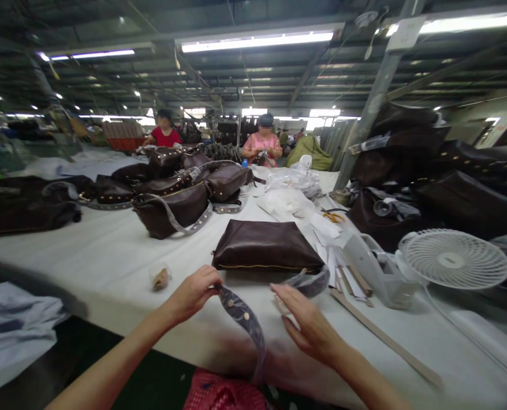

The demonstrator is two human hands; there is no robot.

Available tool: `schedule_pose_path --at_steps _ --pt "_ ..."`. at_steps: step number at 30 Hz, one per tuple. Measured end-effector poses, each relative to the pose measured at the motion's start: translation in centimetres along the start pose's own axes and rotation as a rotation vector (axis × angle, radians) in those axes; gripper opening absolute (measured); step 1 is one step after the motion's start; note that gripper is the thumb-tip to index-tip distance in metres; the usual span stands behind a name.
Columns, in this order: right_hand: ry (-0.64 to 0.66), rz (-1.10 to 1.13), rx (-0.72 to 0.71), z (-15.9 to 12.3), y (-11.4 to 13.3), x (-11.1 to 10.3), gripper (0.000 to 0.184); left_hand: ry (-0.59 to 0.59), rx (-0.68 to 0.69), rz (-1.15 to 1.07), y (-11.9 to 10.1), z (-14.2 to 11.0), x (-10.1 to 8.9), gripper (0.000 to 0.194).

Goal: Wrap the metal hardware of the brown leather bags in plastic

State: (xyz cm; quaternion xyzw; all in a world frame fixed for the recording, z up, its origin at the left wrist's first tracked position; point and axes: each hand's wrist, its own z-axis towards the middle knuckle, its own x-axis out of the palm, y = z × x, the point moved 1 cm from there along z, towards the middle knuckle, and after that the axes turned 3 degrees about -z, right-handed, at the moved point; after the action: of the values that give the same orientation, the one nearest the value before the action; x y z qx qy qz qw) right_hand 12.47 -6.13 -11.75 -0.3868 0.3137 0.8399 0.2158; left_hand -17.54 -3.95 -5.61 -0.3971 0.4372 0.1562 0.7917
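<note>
Hands apart: left hand (191,296) pinches studded strap (242,324); right hand (309,330) open, just beside it; brown leather bag (264,246) beyond.

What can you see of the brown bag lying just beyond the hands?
The bag is flat and dark brown, with a glossy, leather-like surface and soft creases. It lies on the white-covered table. A brass-coloured zip runs along its near edge. A plastic-wrapped strap lies against its near right corner, though any attachment cannot be seen. The left hand is close to its near left corner; contact cannot be told.
</note>
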Motion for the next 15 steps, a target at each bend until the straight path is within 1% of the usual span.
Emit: schedule_pose_path --at_steps 1,2,3,4,5,6,7,9,11,13,15 --pt "0.022 0.171 0.081 0.5 1.8 0.7 0.064 0.008 0.007 0.005 0.0 0.1 0.1 0.01" --pt "0.047 0.322 0.188 1.0 3.5 1.5 0.066 0.014 0.012 0.015 0.2 0.1 0.1 0.01" --pt "0.101 0.468 0.3 1.5 5.0 2.2 0.058 0.02 0.016 0.033 0.4 0.2 0.2 0.01" --pt "0.187 0.62 0.404 1.8 6.1 2.7 0.044 0.03 0.017 0.058 0.7 0.2 0.2 0.01" --pt "0.278 0.759 0.49 1.9 6.8 2.9 0.033 0.042 0.015 0.087 1.1 0.2 0.1 0.011" --pt "0.37 0.887 0.556 1.8 7.1 2.8 0.03 0.055 0.009 0.117 1.6 0.1 0.0 0.011" --pt "0.446 0.998 0.605 1.5 7.0 2.3 0.032 0.062 -0.004 0.141 2.1 0.1 -0.1 0.012" --pt "0.524 1.149 0.662 0.1 6.0 -0.1 0.04 0.05 -0.038 0.17 3.2 -0.2 -0.5 0.013" --pt "0.54 1.211 0.693 -2.1 4.7 -3.4 0.046 0.022 -0.055 0.16 4.1 -0.3 -0.8 0.013" --pt "0.567 1.203 0.72 -4.4 3.5 -6.6 0.044 0.001 -0.031 0.119 4.6 -0.4 -1.0 0.014" --pt "0.578 1.181 0.729 -6.7 2.5 -8.7 0.038 -0.025 0.02 0.08 4.9 -0.3 -0.9 0.015"
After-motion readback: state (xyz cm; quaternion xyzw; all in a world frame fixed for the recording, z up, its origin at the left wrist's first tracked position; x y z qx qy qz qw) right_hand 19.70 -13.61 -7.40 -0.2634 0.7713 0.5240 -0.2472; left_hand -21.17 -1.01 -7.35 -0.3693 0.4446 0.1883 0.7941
